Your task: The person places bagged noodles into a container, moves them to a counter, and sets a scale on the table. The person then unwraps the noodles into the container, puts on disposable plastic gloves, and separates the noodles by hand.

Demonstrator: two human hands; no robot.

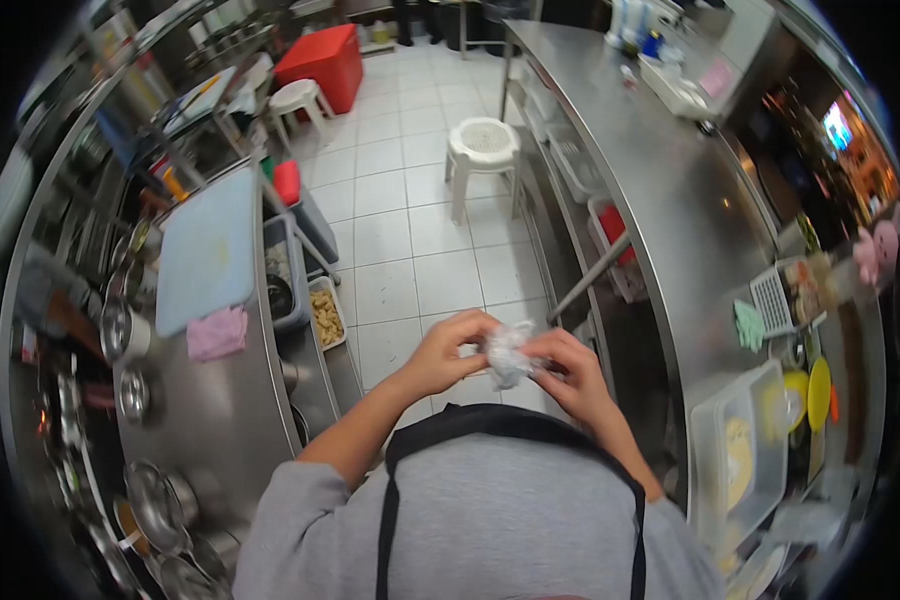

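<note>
A crumpled, whitish see-through plastic bag (509, 356) is held up in front of my chest, above the tiled floor. My left hand (452, 348) grips its left side, with thumb and fingers closed on it. On the other side my right hand (573, 374) pinches the bag between thumb and fingertips. What the bag contains, if anything, cannot be made out.
On the left steel counter lie a light-blue cutting board (207, 245), a pink cloth (217, 333) and metal pots (156, 505). A steel counter (660, 200) on the right holds a clear plastic tub (710, 450). White stools (483, 150) and a red box (320, 68) stand ahead.
</note>
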